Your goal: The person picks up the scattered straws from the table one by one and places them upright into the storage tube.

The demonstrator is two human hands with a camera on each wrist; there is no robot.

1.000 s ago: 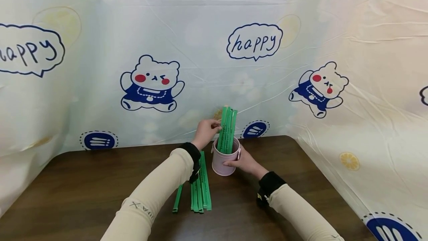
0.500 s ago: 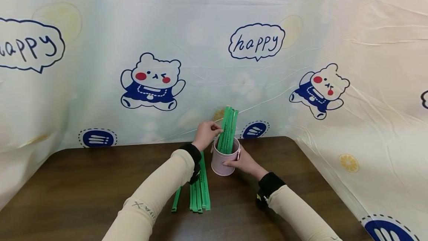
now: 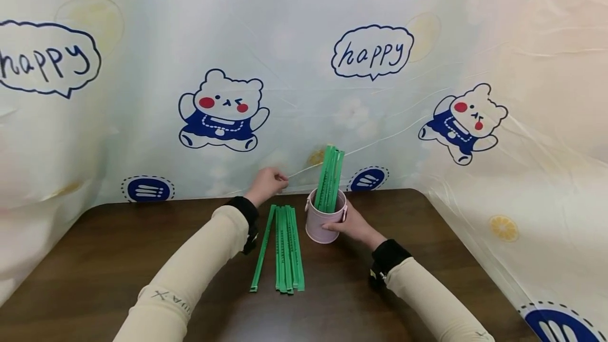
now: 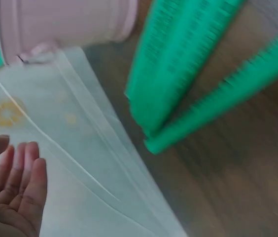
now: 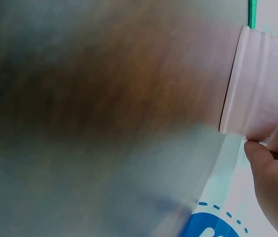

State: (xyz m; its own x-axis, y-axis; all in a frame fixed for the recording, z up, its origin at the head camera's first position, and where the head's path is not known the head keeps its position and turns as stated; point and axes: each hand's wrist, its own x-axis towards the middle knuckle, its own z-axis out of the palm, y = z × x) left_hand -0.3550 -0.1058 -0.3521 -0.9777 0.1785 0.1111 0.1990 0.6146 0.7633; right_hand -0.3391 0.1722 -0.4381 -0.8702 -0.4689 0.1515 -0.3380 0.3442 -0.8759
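Note:
My right hand (image 3: 355, 224) holds the side of a small pale pink pail (image 3: 317, 228), its thumb across the front; the far fingers are hidden behind it. Slim green strips with dark print (image 3: 329, 179) stand in the pail, leaning a little right and rising well above the rim. My left hand (image 3: 267, 184) is off to the left of the pail, near the table's back edge. In the left wrist view its fingers (image 4: 33, 192) are relaxed and nothing is between them. A row of several green strips (image 3: 287, 249) lies on the table, beside a single slanted green strip (image 3: 263, 249).
The dark brown wooden table (image 3: 142, 278) ends at the back against a printed cloth backdrop (image 3: 304, 94) with bears and lettering. On the right the cloth runs down along the table's edge.
My left hand has let go of the strips in the pail and moved left, uncovering the strips on the table. My right hand still holds the pail; the head view has shifted slightly.

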